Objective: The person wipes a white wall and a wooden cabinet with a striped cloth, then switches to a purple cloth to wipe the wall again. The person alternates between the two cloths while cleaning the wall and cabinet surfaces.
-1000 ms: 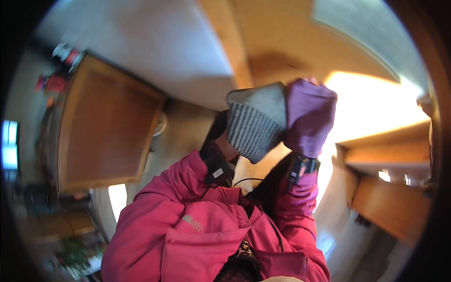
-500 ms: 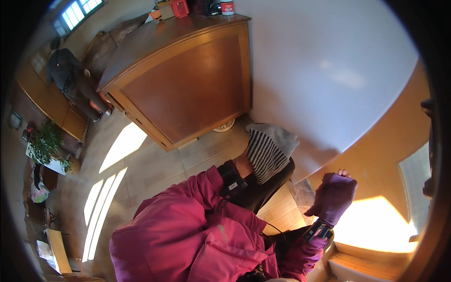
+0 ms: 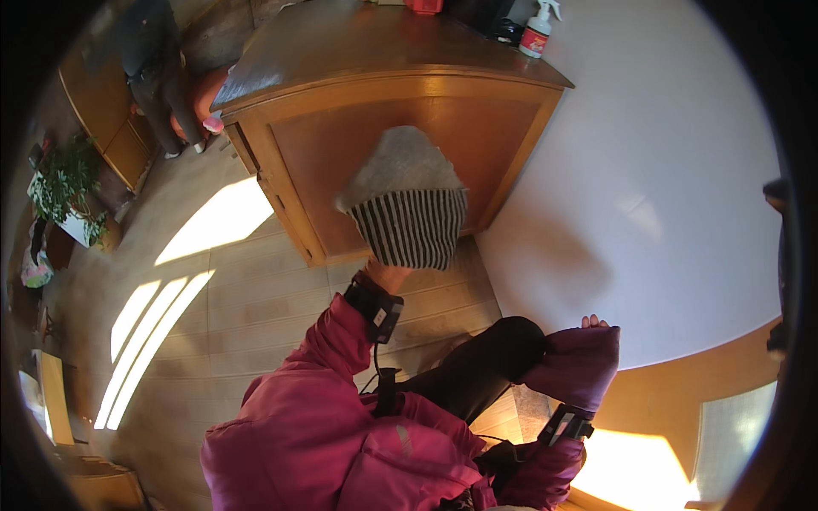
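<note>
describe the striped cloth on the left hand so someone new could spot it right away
Find the large brown wooden cabinet at the top of the picture. In front of its panel, a grey-and-black fabric piece covers the person's left hand. Its upper part is plain grey and its lower part striped, unlike the plain purple cloth on the right hand.

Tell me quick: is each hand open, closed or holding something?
Left hand: mostly covered by the grey striped cloth; open or closed, cannot tell.
Right hand: mostly covered by the purple cloth; open or closed, cannot tell.
</note>
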